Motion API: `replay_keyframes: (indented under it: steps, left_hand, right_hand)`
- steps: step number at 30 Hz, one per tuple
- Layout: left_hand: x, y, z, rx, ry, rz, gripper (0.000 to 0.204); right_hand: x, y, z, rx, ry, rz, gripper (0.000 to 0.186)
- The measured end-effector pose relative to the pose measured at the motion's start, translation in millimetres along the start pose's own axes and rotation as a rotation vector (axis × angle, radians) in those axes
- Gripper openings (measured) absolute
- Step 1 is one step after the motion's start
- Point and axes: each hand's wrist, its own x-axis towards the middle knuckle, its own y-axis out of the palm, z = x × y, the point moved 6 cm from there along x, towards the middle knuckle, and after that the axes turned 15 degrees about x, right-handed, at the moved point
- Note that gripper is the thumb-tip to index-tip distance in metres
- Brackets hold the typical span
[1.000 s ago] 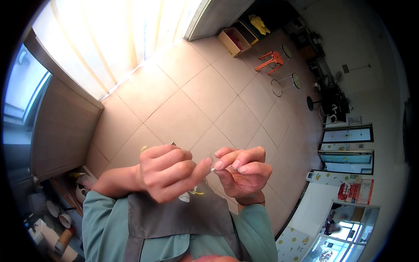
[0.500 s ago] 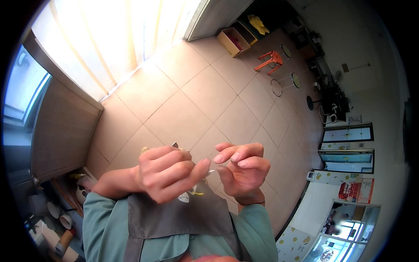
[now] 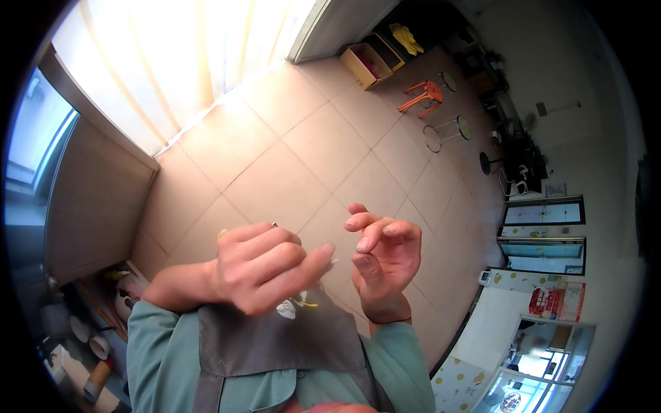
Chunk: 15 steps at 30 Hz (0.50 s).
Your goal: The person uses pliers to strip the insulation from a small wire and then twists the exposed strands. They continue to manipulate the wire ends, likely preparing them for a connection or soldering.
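Note:
My left hand is curled in front of my chest with its back toward me. A small dark metal edge peeks out above its knuckles. A thin whitish tip shows beside the finger pointing right; whatever these belong to is hidden by the hand. To its right, my right hand is raised, thumb and forefinger tips brought close together in a pinch. Anything between them is too small to make out. Below the hands lies my grey apron, with a white and yellow motif partly behind the left hand.
Tiled floor spreads ahead. A wooden cabinet stands at left, below a bright curtain. Farther off are a cardboard box, an orange stool and round stools. Clutter fills the lower left.
My right hand has moved up and away from the left hand, widening the gap. Its thumb and forefinger have come closer together. The left hand stays nearly in place, turned slightly.

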Motion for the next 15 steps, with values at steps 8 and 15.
replay_keyframes:
  steps: [8, 15]
  left_hand:
    - [-4, 11, 5, -0.045, -0.111, 0.013, 0.036]
    - [0, 12, 8, -0.047, -0.168, -0.040, 0.030]
  right_hand:
    - [0, 0, -9, 0.101, 0.076, -0.135, 0.036]
    - [4, 4, -12, 0.188, 0.056, -0.129, 0.034]
